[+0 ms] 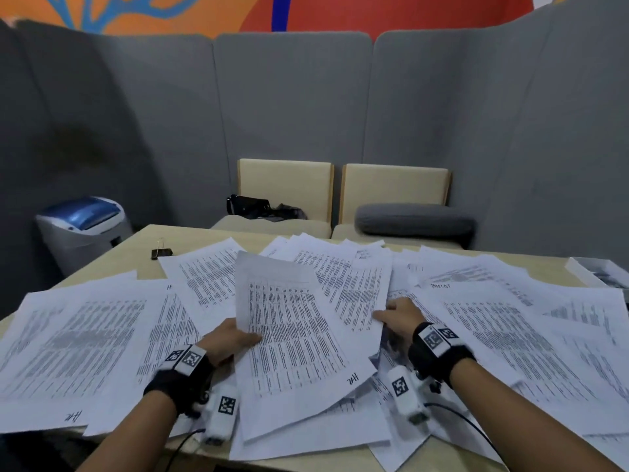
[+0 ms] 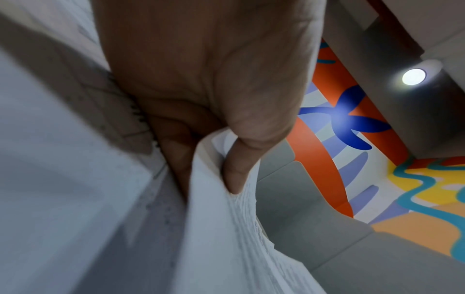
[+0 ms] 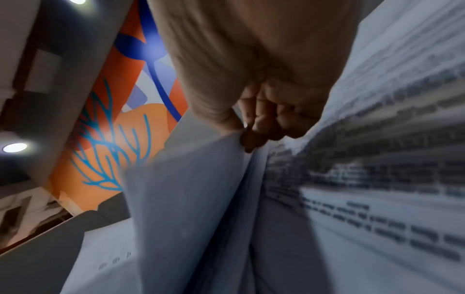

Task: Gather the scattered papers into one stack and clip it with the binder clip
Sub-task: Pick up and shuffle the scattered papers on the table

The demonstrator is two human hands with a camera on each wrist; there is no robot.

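**Gathering stage: first sheets in hand, clip untouched**

Grey padded partitions enclose a pale wooden table (image 1: 143,240) covered almost edge to edge with printed papers (image 1: 85,332). At far left, off the table, stands a grey bin with a blue lid (image 1: 83,226). On the bare far-left corner of the table lies the binder clip (image 1: 161,252), just beside the nearest sheet and well apart from both hands. Left of centre, the left hand (image 1: 228,340) pinches the near-left edge of a raised sheaf (image 1: 289,332), thumb on top and fingers beneath; the left wrist view confirms the thumb (image 2: 239,171) pressed onto the paper. To its right, the right hand (image 1: 401,318) grips the edge of neighbouring sheets (image 1: 357,294), thumb above and fingers curled under, as the right wrist view shows. Farther right, more loose pages fan toward a separate pile (image 1: 599,272) at the table's edge.

The step in hand appears to be early collection: most pages remain spread. The next move likely calls for merging the two held bundles, then sweeping in the outlying sheets on both sides before squaring the edges.
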